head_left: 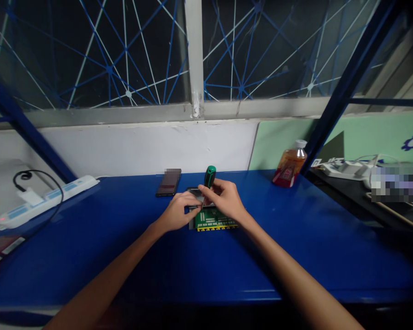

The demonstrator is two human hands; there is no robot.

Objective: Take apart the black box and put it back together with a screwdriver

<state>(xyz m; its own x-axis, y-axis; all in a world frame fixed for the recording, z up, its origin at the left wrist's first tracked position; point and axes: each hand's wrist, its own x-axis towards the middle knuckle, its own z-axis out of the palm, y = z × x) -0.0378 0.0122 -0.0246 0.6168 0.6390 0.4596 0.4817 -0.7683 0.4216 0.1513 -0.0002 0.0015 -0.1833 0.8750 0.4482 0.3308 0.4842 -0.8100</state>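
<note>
Head view: green-and-black screwdriver [210,176] standing nearly upright over a green circuit board [215,221], which lies on the blue desk [131,256] below the wall. Right hand [227,198] has its fingers closed round the lower part of the handle, with the rounded top poking out above. Left hand [179,211] has thumb and forefinger brought in close by the shaft's lower end. Can't tell if they're actually pinching the shaft, something tiny, or nothing, because it's too small to make out.

On handling, my guess: the driver's light and stiff, with a chunky handle that shouldn't slip much unless your fingers are sweaty. Hold it low like that for fine steering, higher up if you want more twist. The shaft looks thin and probably slick, so a light fingertip guide is plenty.

The board's the one I'd baby. Likely light and rigid, but the parts on its face won't love being pressed or scraped by a wandering tip. I'd take it by its edges; the yellow strip along the near side looks like a decent place to steady it. Smooth desk too, so I'd expect it to skate around if nudged.
</note>
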